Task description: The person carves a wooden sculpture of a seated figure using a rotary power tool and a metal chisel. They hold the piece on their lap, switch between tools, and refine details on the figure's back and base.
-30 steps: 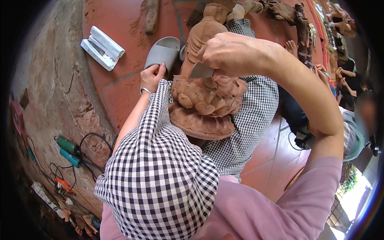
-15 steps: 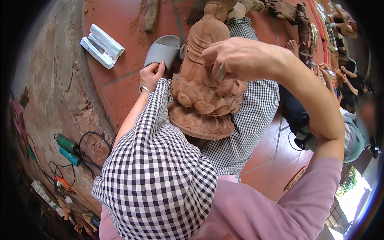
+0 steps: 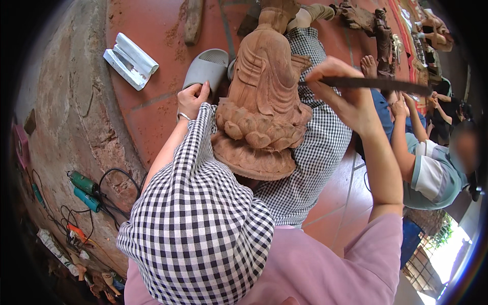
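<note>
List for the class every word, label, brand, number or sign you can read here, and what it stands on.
None can be read.
Green tool, teal tool: any marking is too small.
Dark tool: blurred, no lettering visible.
Carving: no lettering visible.

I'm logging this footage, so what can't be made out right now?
Head view:
- Wooden statue: far end cut off by the upper edge.
- Dark tool in the right hand: outer end blurred.
- Left hand: whatever lies under its palm, hidden by the hand itself.
- Lower-left clutter: small pieces too dim.
</note>
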Available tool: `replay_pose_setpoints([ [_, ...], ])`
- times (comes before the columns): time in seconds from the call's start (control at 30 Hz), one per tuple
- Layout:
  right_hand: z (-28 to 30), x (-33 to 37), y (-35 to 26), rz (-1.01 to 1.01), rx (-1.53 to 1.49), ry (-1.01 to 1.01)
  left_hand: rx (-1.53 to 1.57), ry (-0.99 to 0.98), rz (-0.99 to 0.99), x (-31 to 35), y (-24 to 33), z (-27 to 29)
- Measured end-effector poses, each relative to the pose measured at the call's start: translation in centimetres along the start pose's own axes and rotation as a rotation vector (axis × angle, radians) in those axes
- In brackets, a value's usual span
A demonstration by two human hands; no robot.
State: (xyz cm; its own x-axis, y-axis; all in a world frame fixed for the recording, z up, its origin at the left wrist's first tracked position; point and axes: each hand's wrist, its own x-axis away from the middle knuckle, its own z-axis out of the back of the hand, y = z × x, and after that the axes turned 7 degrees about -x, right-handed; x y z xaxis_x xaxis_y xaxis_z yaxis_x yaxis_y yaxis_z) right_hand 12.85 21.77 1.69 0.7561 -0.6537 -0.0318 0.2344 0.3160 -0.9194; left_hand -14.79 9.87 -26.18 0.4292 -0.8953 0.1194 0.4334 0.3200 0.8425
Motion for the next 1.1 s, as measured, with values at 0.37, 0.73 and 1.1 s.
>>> replay_pose_setpoints([
  [0.37,-5.0,8.0,0.0,-0.475,-0.374,0.347,-0.041,0.019,-0.030,0.1,-0.2,0.4],
  [0.73,-9.8,5.8,1.9,-0.330,-0.228,0.729,-0.078,0.006,-0.024,-0.1,-0.3,0.1],
  [1.1,-7.6,5.8,3.0,-0.410,-0.189,0.710,-0.042,0.000,-0.047,-0.2,-0.7,0.0],
])
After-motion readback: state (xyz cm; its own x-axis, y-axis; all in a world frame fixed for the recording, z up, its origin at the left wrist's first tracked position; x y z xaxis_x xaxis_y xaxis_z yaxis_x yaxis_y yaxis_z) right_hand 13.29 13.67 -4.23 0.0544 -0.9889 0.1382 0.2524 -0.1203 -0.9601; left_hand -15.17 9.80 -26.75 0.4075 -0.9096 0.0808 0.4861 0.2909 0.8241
